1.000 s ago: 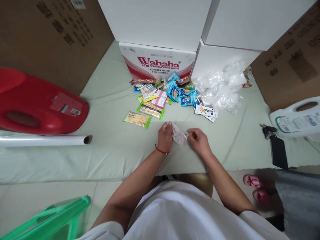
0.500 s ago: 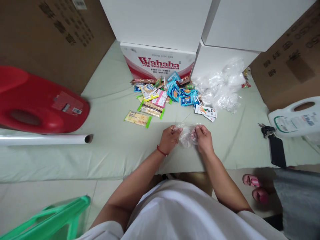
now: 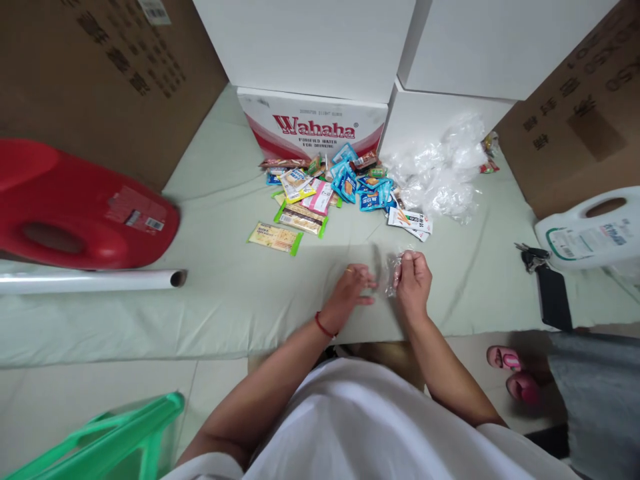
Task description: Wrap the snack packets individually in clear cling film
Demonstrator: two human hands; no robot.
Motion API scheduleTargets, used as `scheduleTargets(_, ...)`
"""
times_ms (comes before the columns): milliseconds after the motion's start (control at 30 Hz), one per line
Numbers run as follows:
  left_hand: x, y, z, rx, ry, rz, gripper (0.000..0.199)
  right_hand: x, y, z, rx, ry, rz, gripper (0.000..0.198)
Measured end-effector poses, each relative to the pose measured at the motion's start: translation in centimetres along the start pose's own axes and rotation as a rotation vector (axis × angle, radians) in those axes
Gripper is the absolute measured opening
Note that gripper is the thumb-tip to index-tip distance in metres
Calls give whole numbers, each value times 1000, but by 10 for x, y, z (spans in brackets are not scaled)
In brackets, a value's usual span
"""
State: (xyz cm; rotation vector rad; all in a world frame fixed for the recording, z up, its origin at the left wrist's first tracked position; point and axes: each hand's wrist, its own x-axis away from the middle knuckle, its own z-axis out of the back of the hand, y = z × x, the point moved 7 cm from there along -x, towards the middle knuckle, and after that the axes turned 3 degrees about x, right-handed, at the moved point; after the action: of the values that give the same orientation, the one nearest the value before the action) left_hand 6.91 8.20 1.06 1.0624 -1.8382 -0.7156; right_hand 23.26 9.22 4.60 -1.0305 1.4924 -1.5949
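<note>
My right hand [image 3: 415, 277] is closed around a crumpled clear plastic bag [image 3: 392, 277], which hangs from the thumb side of the fist. To its left, my left hand [image 3: 350, 293] is apart from the bag, its fingers spread and a little blurred. A ring and a red bracelet are on that side. Beyond the hands lies a pile of small snack packets [image 3: 345, 183] in blue, pink and yellow. Two green-ended cracker packs [image 3: 274, 238] lie at the pile's near left, and white snack sachets [image 3: 410, 220] sit at its right.
A heap of clear plastic bags [image 3: 440, 177] lies beside the pile, before white boxes [image 3: 315, 47]. On the left are a red jug [image 3: 90, 207] and a white roll [image 3: 90, 280]. A white jug [image 3: 590, 230], keys and a black phone [image 3: 554, 299] are at right.
My left hand has let go of the plastic bag and moved slightly down, its fingers now spread. The bag stays in my right hand, swung toward it.
</note>
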Motion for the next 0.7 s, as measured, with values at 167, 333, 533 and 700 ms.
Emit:
scheduleTargets(167,5,-17,-34,122,-172,64,56,18,5,-25,-158,-112,-110,48)
scheduleTargets(333,-3,-18,-19,123,-61,58,32,10,4,-10,-127,-57,-109,47)
scheduleTargets(533,-5,-4,8,135,57,75,24,-6,-1,23,-99,43,-71,46)
scheduleTargets(700,3,-7,-5,108,-52,184,44,-7,0,25,-137,56,-71,46)
